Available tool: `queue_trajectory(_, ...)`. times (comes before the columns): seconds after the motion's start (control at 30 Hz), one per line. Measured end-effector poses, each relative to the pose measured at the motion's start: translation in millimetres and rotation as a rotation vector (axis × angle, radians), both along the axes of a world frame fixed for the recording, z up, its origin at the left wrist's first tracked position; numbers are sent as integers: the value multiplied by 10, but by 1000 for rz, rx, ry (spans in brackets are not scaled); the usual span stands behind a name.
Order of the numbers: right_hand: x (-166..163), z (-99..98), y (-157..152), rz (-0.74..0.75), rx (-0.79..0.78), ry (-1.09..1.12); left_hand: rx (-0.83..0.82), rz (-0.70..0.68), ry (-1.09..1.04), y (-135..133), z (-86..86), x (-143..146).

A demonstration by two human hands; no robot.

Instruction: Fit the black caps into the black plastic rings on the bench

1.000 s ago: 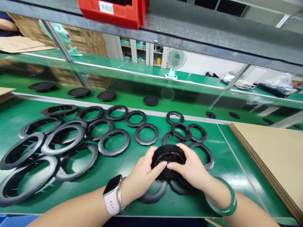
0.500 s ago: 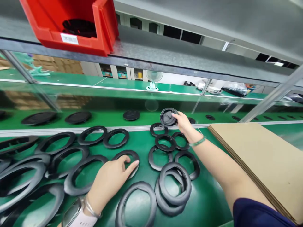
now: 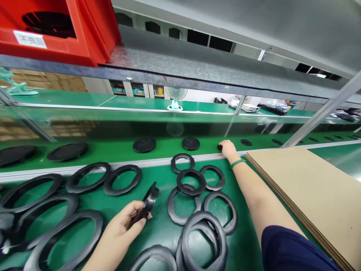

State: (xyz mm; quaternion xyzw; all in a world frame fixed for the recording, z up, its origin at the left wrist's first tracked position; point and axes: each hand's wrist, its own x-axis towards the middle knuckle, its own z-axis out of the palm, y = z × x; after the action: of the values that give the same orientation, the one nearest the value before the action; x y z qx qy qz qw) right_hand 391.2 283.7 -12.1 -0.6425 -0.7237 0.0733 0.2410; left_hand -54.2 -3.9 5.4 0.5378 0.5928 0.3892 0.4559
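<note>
My left hand (image 3: 121,233) is closed around one side of a black ring (image 3: 150,199), held up on its edge above the green table (image 3: 158,233). My right hand (image 3: 228,148) reaches to the green conveyor belt (image 3: 208,150), its fingers closed on a small black disc (image 3: 220,147) that they mostly cover. Left of that hand, a black round cover (image 3: 191,143) lies flat on the belt, and another black cover (image 3: 144,144) lies farther left. Between my hands, several black rings (image 3: 191,182) lie loosely, some overlapping.
More black rings (image 3: 88,178) lie at left. A stack of brown cardboard sheets (image 3: 304,180) is at right. Overhead, a metal shelf (image 3: 180,56) carries a red bin (image 3: 93,34) with black parts inside. A metal rail (image 3: 152,162) edges the belt.
My left hand has lifted the ring off the table. My right hand has let go of the cover, which now lies on the belt, and has moved right to the small disc.
</note>
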Motion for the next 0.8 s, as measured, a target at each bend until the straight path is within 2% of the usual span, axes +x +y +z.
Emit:
queue_trajectory(0.07, 226, -75, 2, 6, -2, -37, -62, 31, -265, 19, -1, 2)
queue_trajectory(0.13, 354, -141, 27, 22, 0, -47, -126, 81, -421, 37, 11, 29)
queue_trajectory(0.27, 418, -216, 148, 31, 6, -36, -258, 189, -559, 66, 33, 104)
queue_trajectory(0.4, 379, -258, 261, -51, 23, -15, -357, 230, -671, 92, -3, 78)
queue_trajectory(0.47, 349, -272, 284, -91, 29, 0, -399, 226, -660, 99, -26, 19)
queue_trajectory(0.63, 237, -225, 228, -161, 42, 44, -367, 82, -396, 56, 1, -91)
queue_trajectory(0.8, -30, -25, -75, -262, 206, 147, -261, 31, -326, -62, 77, 11)
